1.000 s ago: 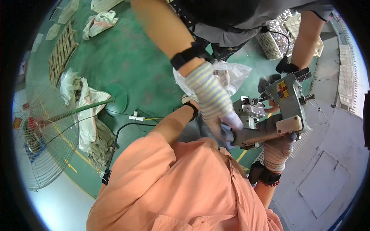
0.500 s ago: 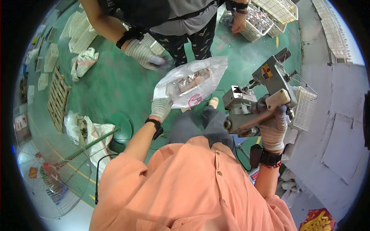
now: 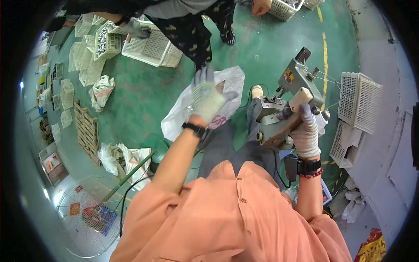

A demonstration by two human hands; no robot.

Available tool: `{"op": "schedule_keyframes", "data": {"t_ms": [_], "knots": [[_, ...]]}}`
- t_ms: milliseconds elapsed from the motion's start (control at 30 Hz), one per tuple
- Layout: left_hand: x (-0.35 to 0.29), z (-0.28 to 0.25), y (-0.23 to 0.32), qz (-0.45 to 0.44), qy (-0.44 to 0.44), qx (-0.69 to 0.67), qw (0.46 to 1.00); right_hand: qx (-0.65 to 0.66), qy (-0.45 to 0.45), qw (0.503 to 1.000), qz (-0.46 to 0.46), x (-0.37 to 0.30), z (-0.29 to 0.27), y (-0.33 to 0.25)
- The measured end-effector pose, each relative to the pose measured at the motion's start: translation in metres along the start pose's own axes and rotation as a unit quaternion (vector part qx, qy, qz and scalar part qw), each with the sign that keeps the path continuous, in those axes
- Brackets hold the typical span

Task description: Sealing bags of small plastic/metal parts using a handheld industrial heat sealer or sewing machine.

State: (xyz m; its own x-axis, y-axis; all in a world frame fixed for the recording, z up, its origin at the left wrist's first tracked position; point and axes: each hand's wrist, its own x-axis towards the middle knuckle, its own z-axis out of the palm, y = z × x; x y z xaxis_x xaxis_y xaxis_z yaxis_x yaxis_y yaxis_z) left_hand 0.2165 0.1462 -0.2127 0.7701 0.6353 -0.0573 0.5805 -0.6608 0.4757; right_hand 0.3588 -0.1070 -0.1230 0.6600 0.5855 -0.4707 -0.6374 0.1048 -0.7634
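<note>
My left hand [image 3: 208, 99], in a striped knit glove with grey fingers, is open over a white plastic bag [image 3: 176, 120]. Its fingers are spread and slightly blurred; whether they touch the bag I cannot tell. The hand covers most of the bag's contents, and only a brownish bit shows beside it. On the right, my gloved right hand [image 3: 307, 137] is closed around the handle of a grey portable bag-sewing machine [image 3: 293, 75]. Threads run from the machine's upper end, and it is held up off the floor, right of the bag.
Another person's patterned trousers [image 3: 185, 37] stand just beyond the bag. White plastic baskets [image 3: 150, 50] are at the far left, more baskets [image 3: 360, 102] at the right wall. A wire-caged fan [image 3: 89, 216] stands near left, with a wooden pallet [image 3: 87, 131] farther off.
My left hand has gone from gripping the bag's near left edge to spreading over its middle. The other person has shifted left, gloved hand away from the bag. The sewing machine stays in my right hand.
</note>
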Motion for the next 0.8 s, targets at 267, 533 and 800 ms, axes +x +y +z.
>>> {"op": "schedule_keyframes", "data": {"t_ms": [267, 533, 800], "knots": [[-0.018, 0.043, -0.009, -0.036, -0.075, 0.064, 0.994, -0.031, 0.043, 0.995, 0.089, 0.027, -0.003, 0.006], [-0.044, 0.009, 0.048, 0.14, -0.186, 0.068, 0.97, -0.034, 0.027, 0.986, 0.163, 0.057, -0.013, 0.02], [-0.054, 0.019, 0.045, 0.187, -0.178, 0.061, 0.964, -0.121, 0.02, 0.984, 0.127, 0.049, 0.013, -0.001]]}}
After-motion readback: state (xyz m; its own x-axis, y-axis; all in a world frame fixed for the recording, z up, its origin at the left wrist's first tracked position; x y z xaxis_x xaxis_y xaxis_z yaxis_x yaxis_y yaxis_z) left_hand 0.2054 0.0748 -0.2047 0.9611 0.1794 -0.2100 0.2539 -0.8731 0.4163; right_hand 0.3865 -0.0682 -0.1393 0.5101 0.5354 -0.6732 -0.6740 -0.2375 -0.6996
